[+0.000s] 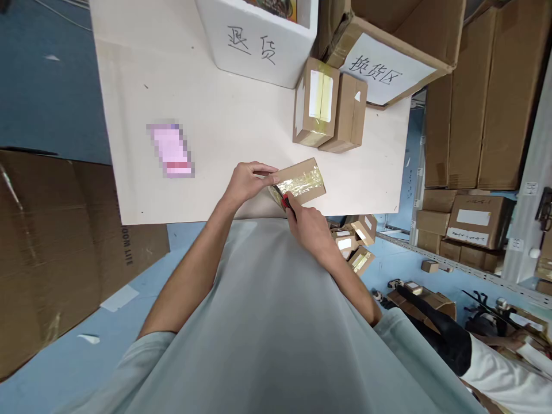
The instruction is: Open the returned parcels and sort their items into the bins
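Cartons [328,106] stand just beyond the taped box [301,180]

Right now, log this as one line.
left hand: on left end of taped carton | right hand: gripping red-and-black cutter, same end | table: two cartons, white foam box

Red tool [285,200] at taped box [302,179]

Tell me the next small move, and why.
Probably draw the red-and-black tool along the tape on the small box: the right grip holds it at the box's left end, where shiny tape covers the cardboard, and the left grip touches that same end.
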A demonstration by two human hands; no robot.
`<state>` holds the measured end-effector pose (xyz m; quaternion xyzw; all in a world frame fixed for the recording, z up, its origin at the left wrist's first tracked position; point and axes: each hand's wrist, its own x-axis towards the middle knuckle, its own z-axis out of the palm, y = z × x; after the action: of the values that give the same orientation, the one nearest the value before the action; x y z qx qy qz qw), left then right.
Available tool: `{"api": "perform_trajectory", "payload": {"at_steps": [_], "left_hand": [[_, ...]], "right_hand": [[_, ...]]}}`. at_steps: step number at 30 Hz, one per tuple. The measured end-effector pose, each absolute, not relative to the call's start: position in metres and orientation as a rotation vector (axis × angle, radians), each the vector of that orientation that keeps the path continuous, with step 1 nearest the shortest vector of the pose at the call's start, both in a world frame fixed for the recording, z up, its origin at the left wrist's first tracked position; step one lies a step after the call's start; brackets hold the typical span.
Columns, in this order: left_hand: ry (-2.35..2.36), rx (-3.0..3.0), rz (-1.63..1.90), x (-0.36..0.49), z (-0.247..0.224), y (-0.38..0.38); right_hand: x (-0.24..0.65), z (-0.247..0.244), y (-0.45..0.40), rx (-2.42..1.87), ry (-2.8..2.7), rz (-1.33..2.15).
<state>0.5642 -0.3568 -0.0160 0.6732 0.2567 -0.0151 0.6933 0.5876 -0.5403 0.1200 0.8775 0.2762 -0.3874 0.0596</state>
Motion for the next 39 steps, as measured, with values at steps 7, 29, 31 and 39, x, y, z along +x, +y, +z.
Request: {"api": "perform_trajectory", "payload": {"at_steps": [7,29,31,39], "left_hand": [[0.719,1.406,-0.033,0.569,-0.006,-0.358],[0.787,1.418,0.08,0.559,-0.011,-0.378],[0.797,1.435,0.097,0.558,-0.013,-0.379],[0.714,1.586,0.125,0.56,-0.016,-0.373]], "right_hand": [[0.573,0.132,-0.506,2.532,0.788,-1.046],[0.562,0.116,-0.53,2.579,0.948,-0.996],[0.562,0.111,-0.529,2.581,1.004,-1.007],[0.588,0.13,-0.578,2.756,0.932,-0.982]]}}
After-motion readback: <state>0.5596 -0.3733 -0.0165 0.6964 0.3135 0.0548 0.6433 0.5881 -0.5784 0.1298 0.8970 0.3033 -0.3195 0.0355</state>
